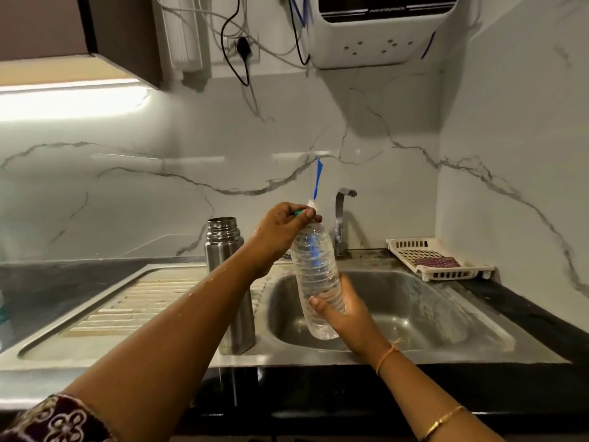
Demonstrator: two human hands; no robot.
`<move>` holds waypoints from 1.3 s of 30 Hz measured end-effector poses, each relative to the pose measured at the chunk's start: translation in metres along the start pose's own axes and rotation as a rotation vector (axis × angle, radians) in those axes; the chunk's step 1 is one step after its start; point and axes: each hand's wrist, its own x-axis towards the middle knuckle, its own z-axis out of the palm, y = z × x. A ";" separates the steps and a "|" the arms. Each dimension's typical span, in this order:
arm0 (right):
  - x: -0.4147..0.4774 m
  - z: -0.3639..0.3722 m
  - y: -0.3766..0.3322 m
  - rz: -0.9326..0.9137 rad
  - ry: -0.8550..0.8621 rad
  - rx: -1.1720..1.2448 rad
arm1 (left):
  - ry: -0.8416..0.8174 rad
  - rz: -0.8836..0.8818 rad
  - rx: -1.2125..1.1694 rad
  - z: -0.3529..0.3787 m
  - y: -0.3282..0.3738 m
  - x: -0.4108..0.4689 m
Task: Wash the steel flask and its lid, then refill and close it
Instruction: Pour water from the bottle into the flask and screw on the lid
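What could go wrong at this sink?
The left forearm crosses close in front of the open steel flask, standing on the sink rim; a nudge could topple it. The left hand pinches the cap of the plastic bottle while the right hand holds it low; a slip might drop it.

The flask [228,282] is plain silver steel, the bottle [315,279] clear with ribbed rings, its cap [299,212] green, and the thin tube [317,180] above it bright blue. The wall [191,154] is white marble with grey veins, the table [535,317] black, the sink [414,301] dull grey steel with a ridged drainboard [143,301], the tap [342,215] chrome, and the cream tray [452,274], pierced with rows of holes and slots, holds a red-checked cloth [438,261]. The sleeve [54,422] is maroon with pale flower outlines, the bangle [444,420] gold, the wrist thread [386,355] orange, the purifier [376,36] white.
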 end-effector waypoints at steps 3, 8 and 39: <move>-0.001 0.002 0.011 0.001 0.037 -0.050 | 0.102 -0.063 -0.012 0.010 -0.015 0.009; 0.003 0.000 0.020 0.023 0.075 -0.111 | 0.098 -0.058 -0.056 0.028 -0.030 0.016; 0.004 -0.006 0.035 0.084 0.201 -0.116 | 0.477 -0.013 -0.097 0.041 -0.027 0.016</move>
